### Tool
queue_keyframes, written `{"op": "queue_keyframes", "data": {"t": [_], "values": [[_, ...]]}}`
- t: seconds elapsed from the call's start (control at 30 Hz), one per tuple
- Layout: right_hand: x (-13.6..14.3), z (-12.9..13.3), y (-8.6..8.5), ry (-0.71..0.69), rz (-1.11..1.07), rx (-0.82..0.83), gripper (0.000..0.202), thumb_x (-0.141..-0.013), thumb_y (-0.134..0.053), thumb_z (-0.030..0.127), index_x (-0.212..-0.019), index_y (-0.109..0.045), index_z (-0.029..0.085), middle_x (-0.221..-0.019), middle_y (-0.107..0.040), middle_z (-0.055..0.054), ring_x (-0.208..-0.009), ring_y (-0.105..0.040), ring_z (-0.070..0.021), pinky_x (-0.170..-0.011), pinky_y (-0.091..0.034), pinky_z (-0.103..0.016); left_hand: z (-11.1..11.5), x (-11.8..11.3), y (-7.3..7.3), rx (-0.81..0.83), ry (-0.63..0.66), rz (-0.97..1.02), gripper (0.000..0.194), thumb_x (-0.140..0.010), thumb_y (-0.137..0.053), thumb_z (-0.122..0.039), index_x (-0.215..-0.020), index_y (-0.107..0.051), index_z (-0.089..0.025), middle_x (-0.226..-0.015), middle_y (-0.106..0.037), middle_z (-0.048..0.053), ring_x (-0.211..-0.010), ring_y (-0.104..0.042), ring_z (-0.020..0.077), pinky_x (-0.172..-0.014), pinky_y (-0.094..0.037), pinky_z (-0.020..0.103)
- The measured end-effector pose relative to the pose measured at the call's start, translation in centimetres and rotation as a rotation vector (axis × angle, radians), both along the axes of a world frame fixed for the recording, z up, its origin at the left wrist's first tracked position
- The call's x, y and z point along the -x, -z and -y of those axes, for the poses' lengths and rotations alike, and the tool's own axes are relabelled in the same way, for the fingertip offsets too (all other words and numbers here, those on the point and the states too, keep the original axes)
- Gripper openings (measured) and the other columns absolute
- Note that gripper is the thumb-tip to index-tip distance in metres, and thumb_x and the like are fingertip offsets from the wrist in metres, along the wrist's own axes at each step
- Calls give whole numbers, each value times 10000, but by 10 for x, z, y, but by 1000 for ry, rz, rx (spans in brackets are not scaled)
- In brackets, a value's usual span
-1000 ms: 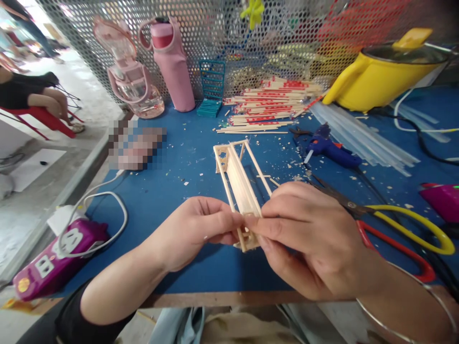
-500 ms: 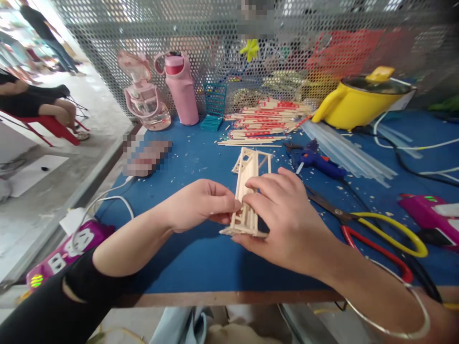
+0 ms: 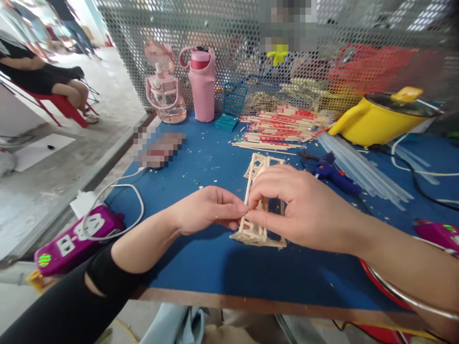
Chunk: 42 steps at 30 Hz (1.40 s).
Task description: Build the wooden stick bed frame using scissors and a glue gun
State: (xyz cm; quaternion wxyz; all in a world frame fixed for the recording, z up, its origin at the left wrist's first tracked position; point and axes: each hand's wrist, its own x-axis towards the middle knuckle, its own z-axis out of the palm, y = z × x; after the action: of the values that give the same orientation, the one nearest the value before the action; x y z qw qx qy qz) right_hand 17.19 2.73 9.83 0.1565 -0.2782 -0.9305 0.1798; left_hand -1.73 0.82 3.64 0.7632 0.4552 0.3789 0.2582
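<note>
A small frame model made of thin wooden sticks (image 3: 256, 229) rests on the blue tabletop in front of me, its long side pointing away. My left hand (image 3: 215, 210) comes from the left, thumb and forefinger closed on the model's left edge. Over the model arches my right hand (image 3: 301, 205), its thumb and fingertips pinched together right beside the left fingertips. What lies between the right fingertips is hidden or too small to make out. The right hand covers the middle of the model.
Behind the model lie loose wooden sticks (image 3: 279, 126), a blue glue gun (image 3: 333, 174) and clear glue sticks (image 3: 366, 167). A yellow pot (image 3: 380, 122), pink bottle (image 3: 202, 91), clear bottle (image 3: 167, 100) and teal rack (image 3: 229, 107) stand farther back. A purple power strip (image 3: 79, 239) is left.
My right hand has let go of the model's base and moved its fingertips to the left edge, beside my left hand. The view has shifted left, so things appear farther right.
</note>
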Motion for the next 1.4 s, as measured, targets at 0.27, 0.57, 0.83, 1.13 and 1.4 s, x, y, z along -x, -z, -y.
{"op": "queue_keyframes", "data": {"t": [0.27, 0.57, 0.83, 1.13, 1.4], "values": [[3, -2, -10, 53, 126, 153, 81, -751, -649, 195, -689, -700, 208, -712, -683, 4, -697, -608, -143, -639, -430, -265, 8, 3, 1, 3, 59, 70, 214, -732, -725, -327, -786, -718, -120, -698, -641, 19, -638, -533, 86, -680, -423, 218], [-3, -4, -7, 28, 85, 220, 128, -765, -627, 158, -702, -714, 226, -734, -697, 13, -709, -619, -137, -644, -449, -258, 10, -1, 2, 28, 3, 83, 204, -692, -754, -311, -779, -741, -128, -669, -638, 14, -620, -521, 85, -642, -434, 210], [-1, 12, 12, 109, -157, 115, 166, -778, -614, 108, -634, -609, 190, -740, -678, -7, -769, -612, -144, -729, -476, -273, 10, 0, 2, 92, -39, 71, 207, -635, -791, -292, -749, -750, -124, -653, -659, 26, -597, -529, 91, -627, -436, 226], [-7, 11, 23, 17, -240, 54, 75, -802, -633, 128, -779, -678, 183, -773, -706, -32, -813, -641, -170, -840, -509, -352, 13, -6, -3, 191, -165, 70, 178, -618, -763, -270, -628, -684, -111, -584, -619, 20, -541, -524, 85, -576, -405, 219], [-15, 19, 27, 101, -333, -16, 148, -791, -597, 108, -870, -674, 206, -893, -715, -53, -939, -645, -200, -896, -505, -385, 18, -9, -6, 31, -194, -137, 218, -700, -699, -333, -639, -655, -128, -555, -581, -5, -538, -482, 85, -547, -363, 209]]}}
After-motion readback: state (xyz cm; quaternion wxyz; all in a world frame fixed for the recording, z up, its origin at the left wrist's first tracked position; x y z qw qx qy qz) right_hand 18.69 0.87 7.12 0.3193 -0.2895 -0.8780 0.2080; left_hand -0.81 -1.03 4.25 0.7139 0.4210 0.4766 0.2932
